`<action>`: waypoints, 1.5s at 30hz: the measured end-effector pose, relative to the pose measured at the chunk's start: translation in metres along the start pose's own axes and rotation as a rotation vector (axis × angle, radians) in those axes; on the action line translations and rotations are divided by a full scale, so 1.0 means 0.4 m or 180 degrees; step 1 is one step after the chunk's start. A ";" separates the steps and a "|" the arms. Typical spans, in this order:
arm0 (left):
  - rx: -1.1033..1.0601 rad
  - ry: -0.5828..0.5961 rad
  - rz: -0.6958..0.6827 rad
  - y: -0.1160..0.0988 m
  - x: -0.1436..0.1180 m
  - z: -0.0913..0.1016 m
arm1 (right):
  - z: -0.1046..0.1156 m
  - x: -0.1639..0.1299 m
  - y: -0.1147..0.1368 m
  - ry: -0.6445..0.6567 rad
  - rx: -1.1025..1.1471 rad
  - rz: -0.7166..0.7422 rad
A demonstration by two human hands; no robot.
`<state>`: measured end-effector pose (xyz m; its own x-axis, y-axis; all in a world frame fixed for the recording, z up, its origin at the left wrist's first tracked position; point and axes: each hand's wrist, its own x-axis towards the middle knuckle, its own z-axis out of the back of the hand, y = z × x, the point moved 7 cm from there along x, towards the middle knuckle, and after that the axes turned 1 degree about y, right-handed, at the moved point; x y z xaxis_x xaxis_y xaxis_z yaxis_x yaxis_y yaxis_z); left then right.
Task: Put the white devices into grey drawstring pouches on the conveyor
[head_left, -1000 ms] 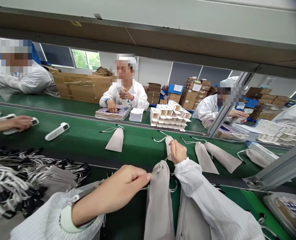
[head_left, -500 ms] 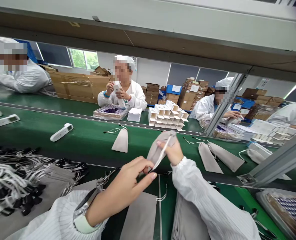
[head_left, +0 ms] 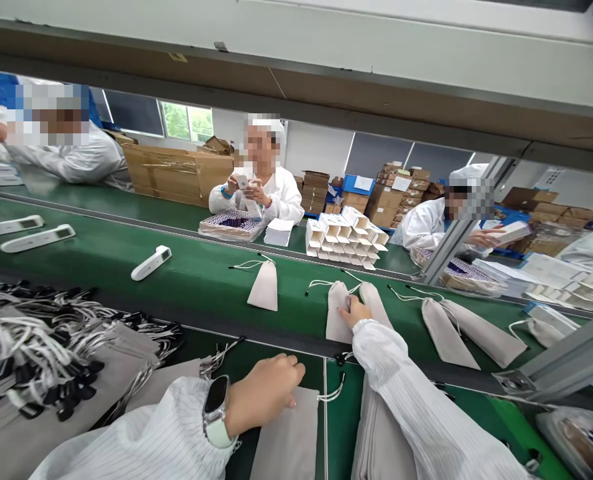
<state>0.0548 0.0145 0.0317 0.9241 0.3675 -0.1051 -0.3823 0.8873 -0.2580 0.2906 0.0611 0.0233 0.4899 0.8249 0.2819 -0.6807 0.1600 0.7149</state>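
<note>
My right hand (head_left: 356, 312) reaches onto the green conveyor belt (head_left: 196, 280) with its fingers on a grey drawstring pouch (head_left: 337, 313) lying there. A second pouch (head_left: 375, 301) lies just right of that hand. My left hand (head_left: 266, 393) is nearer me, fingers curled on the top edge of a flat grey pouch (head_left: 291, 440) on the near bench. A smartwatch (head_left: 215, 403) sits on my left wrist.
More pouches (head_left: 265, 288) (head_left: 471, 330) lie on the belt, with white handheld devices (head_left: 151, 263) (head_left: 37, 238) to the left. A heap of corded pouches (head_left: 51, 347) fills the near left. Folded white cartons (head_left: 346, 233) and co-workers in white sit across. A metal post (head_left: 451, 233) stands right.
My right hand lifted a pouch off the bench, then carried it forward and down onto the belt. My left hand let go of the cord and dropped onto the flat pouch.
</note>
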 end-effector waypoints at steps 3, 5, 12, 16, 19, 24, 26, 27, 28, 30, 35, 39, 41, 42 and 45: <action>0.0205 -0.0167 -0.0083 -0.009 -0.001 0.000 | 0.014 -0.017 0.049 -0.0278 -0.0381 0.0143; 0.0350 -0.0262 -0.0132 -0.011 0.000 0.000 | 0.003 -0.040 0.130 -0.0102 -0.0479 0.0824; 0.0308 -0.0527 0.0455 0.080 0.017 0.059 | -0.144 -0.173 0.258 0.2392 0.0451 0.1252; 0.0105 -0.0881 0.0687 0.112 0.014 0.117 | -0.160 -0.190 0.264 0.2440 0.0554 0.1254; 0.0008 -0.1007 0.0676 0.110 0.010 0.133 | -0.156 -0.184 0.263 0.2318 0.0725 0.1220; -0.0091 -0.1035 0.0669 0.114 0.013 0.130 | -0.169 -0.183 0.251 0.2399 0.0712 0.1179; -0.0129 -0.1064 0.0596 0.114 0.016 0.126 | -0.174 -0.185 0.248 0.2443 0.0646 0.1219; -0.0145 -0.1075 0.0556 0.113 0.016 0.124 | -0.178 -0.187 0.246 0.2496 0.0597 0.1245; -0.0160 -0.1074 0.0513 0.111 0.017 0.122 | -0.182 -0.191 0.244 0.2580 0.0533 0.1267; -0.0213 -0.1063 0.0400 0.105 0.018 0.119 | -0.191 -0.199 0.238 0.2759 0.0397 0.1283; -0.0695 -0.0965 0.0081 0.095 0.021 0.127 | -0.199 -0.192 0.223 0.2809 0.0687 0.1098; -0.1402 -0.0581 -0.0070 0.098 0.029 0.128 | -0.192 -0.165 0.205 0.2778 0.1385 0.0677; -0.1850 -0.0529 -0.0055 0.099 0.031 0.132 | -0.182 -0.156 0.198 0.2868 0.1568 0.0485; -0.2043 -0.0572 -0.0019 0.100 0.031 0.135 | -0.178 -0.156 0.196 0.2971 0.1595 0.0408; -0.2331 -0.0727 0.0021 0.099 0.032 0.138 | -0.174 -0.182 0.190 0.3611 0.1565 0.0215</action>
<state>0.0513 0.0696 0.0730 0.8680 0.4914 0.0718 -0.2156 0.5030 -0.8370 0.1653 0.0510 0.0127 -0.4536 0.8660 -0.2107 -0.2895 0.0804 0.9538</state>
